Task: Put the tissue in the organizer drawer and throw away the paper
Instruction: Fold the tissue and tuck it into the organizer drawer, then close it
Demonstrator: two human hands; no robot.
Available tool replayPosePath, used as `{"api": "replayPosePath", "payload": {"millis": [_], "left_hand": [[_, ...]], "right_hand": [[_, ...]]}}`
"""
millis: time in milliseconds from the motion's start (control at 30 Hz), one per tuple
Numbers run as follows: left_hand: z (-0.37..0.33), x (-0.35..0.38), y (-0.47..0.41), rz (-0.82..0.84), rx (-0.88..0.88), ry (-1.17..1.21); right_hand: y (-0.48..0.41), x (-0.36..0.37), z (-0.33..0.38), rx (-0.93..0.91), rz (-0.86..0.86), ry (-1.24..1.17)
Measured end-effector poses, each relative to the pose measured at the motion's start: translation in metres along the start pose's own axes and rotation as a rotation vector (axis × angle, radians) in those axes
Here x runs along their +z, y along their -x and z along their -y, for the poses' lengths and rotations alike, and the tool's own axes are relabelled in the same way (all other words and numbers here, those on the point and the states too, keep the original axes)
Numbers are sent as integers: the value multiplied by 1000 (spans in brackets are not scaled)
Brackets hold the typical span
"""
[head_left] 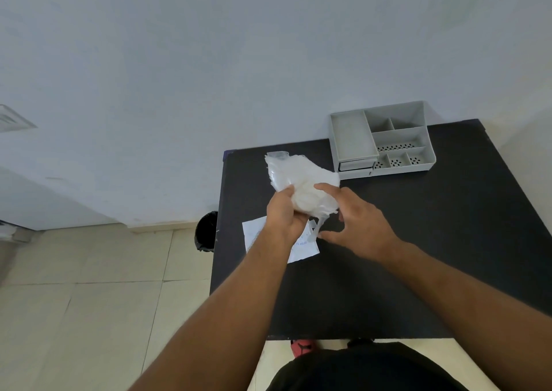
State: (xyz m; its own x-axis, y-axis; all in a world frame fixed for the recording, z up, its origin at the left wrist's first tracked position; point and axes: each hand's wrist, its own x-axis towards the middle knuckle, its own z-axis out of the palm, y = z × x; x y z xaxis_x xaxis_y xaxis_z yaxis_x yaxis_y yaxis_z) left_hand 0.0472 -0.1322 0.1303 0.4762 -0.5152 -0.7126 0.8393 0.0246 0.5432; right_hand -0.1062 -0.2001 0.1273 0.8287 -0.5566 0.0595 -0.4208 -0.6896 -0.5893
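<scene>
A soft white tissue pack (298,175) in clear wrap is held up over the black table (418,256). My left hand (283,214) grips its lower left side. My right hand (358,220) is at its right, index finger touching the pack, thumb spread below near a loose strip of wrap. A white sheet of paper (301,247) with faint blue print lies flat on the table under my left hand, partly hidden. The grey organizer (382,142) stands at the table's far right; its small drawer (355,165) at the lower left front looks shut or nearly shut.
A black-lined bin (206,230) stands on the tiled floor just left of the table's left edge. A pale wall runs behind the table. My feet show below the table's near edge.
</scene>
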Motion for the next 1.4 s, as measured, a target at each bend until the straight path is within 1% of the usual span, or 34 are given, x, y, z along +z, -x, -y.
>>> {"api": "replayPosePath", "payload": {"millis": [67, 133, 167, 233, 300, 433, 500, 533, 600, 633, 667, 767, 800, 867, 967, 1067, 1200, 1300, 1333, 1400], "left_hand": [[-2, -1, 0, 5, 8, 33], [-4, -1, -1, 10, 7, 51], [-4, 0, -1, 16, 6, 49], [-4, 1, 1, 24, -7, 28], [-2, 3, 3, 34, -28, 0], [-1, 4, 7, 58, -29, -38], [-3, 3, 7, 83, -24, -72], [-3, 2, 5, 95, -25, -83], [-4, 0, 3, 116, -29, -99], [-4, -1, 3, 129, -29, -112], [-3, -2, 2, 146, -28, -125], [0, -3, 4, 237, -21, -189], [1, -3, 5, 267, -26, -210], [5, -3, 4, 305, -43, -248], [7, -6, 1, 363, -76, -288], [5, -6, 2, 422, -127, -329], [4, -4, 4, 533, -148, -382], [9, -4, 1, 550, -123, -430], [11, -4, 0, 536, -126, -413], [13, -3, -2, 514, -126, -383]], "right_hand": [[4, 3, -2, -8, 62, 73], [7, 6, -5, 25, 71, 152], [8, 7, -6, 49, 33, 176], [6, 7, -6, 69, -94, 160], [2, 5, -7, 51, -202, 60], [-5, -2, -8, 8, -267, -105], [-9, -2, -8, 81, -282, -247], [-11, -4, -7, 139, -262, -355], [-17, -9, -7, 289, -175, -603], [-19, -11, -7, 349, -138, -673], [-20, -11, -8, 370, -123, -664], [-23, -11, -13, 306, -174, -357], [-24, -13, -13, 279, -192, -298], [-26, -17, -10, 224, -185, -213], [-31, -22, -7, 207, -152, -103], [-33, -19, -10, 198, -195, -36], [-30, -13, -17, 279, -207, -109], [-29, -8, -18, 349, -277, -247], [-30, -8, -17, 396, -302, -304], [-33, -12, -15, 572, -270, -444]]}}
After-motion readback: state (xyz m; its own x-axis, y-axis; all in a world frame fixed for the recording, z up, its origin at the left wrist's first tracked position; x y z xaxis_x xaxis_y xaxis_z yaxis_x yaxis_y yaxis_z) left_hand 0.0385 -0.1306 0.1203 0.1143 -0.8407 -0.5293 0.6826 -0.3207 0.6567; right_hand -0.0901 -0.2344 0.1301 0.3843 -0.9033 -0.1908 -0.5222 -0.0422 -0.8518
